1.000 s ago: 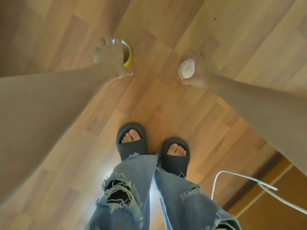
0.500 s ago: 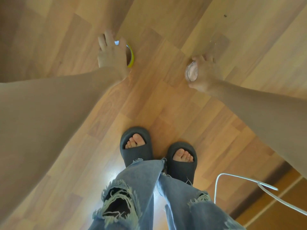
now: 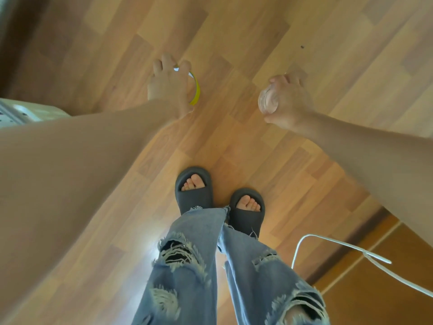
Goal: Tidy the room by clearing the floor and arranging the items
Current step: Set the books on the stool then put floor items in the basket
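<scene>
Wood-patterned laminate floor [image 3: 257,31] fills the view from above, and the person stands on it in dark slides [image 3: 194,193] and ripped jeans [image 3: 192,266]. Both arms reach forward, each hand carrying something above the boards. The left hand [image 3: 168,85] is draped over a round item [image 3: 196,92] with a yellow-green rim, fingers curled down around its top so that most of it is hidden (a lid, a bowl or a roll of tape; I cannot tell which). The right hand [image 3: 290,102] wraps a clear container [image 3: 268,100] with a pinkish tint, seen end-on, its round face towards the camera and the rest buried in the fist. By the look of it, the picking-up is done for these two things and the carrying step is in hand: they are off the floor and need a proper place. The next move calls for walking to a shelf or table, none of which shows here, and setting each thing down without loosening either grip on the way. A white cable [image 3: 339,245] curves through the lower right; whether it lies on the floor or hangs nearer the camera I cannot tell. At the left edge a pale perforated object [image 3: 23,111] pokes in, too cut off to name.
</scene>
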The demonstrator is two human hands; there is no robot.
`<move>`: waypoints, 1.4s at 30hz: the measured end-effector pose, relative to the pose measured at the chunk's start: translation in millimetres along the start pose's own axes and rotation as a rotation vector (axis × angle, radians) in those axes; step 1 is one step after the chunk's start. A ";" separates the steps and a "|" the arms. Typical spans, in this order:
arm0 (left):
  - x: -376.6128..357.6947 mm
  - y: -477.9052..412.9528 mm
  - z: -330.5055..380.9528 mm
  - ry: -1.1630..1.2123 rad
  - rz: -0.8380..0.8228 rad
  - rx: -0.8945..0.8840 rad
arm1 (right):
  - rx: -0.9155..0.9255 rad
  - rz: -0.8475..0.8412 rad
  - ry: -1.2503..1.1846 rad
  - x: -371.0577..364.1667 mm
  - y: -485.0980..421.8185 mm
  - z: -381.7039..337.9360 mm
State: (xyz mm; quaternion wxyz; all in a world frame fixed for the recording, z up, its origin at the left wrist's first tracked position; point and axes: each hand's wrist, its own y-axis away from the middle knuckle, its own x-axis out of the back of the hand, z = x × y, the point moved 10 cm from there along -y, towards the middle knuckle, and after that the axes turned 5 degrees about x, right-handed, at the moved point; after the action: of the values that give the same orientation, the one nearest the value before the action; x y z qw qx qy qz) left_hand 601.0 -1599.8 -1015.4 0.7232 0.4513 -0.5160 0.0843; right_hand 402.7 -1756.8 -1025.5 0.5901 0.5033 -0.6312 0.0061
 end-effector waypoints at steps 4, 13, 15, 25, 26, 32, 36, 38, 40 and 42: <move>45.6 42.7 -2.9 0.035 0.022 -0.004 | 0.018 0.023 0.003 43.2 31.5 -25.7; 128.4 128.5 -7.5 0.094 0.065 0.070 | 0.070 0.025 0.010 100.2 97.9 -86.0; 138.4 147.3 -10.6 0.095 0.066 0.090 | 0.096 0.021 0.016 108.1 112.9 -102.7; 162.2 250.7 -64.9 0.112 0.084 0.222 | 0.261 -0.054 0.140 116.6 185.4 -180.6; 160.8 260.8 -73.5 0.119 0.085 0.239 | 0.278 -0.060 0.165 115.6 190.5 -187.9; 148.0 300.6 -117.7 0.191 0.077 0.293 | 0.303 -0.074 0.246 107.0 204.3 -228.6; 136.0 314.6 -154.6 0.230 0.083 0.331 | 0.330 -0.097 0.235 88.5 205.3 -261.3; 130.3 319.4 -174.6 0.264 0.095 0.346 | 0.359 -0.103 0.234 78.6 205.5 -281.8; 119.2 326.8 -201.6 0.281 0.086 0.363 | 0.372 -0.082 0.262 64.2 206.8 -306.9; 109.9 333.7 -221.6 0.275 0.076 0.366 | 0.378 -0.072 0.278 53.1 208.3 -326.7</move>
State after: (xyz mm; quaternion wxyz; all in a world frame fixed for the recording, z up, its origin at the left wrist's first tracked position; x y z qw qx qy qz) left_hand 603.2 -1280.6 -749.6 0.6890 0.5394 -0.4054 0.2646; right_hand 521.0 -1490.8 -764.3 0.5666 0.6212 -0.5131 0.1725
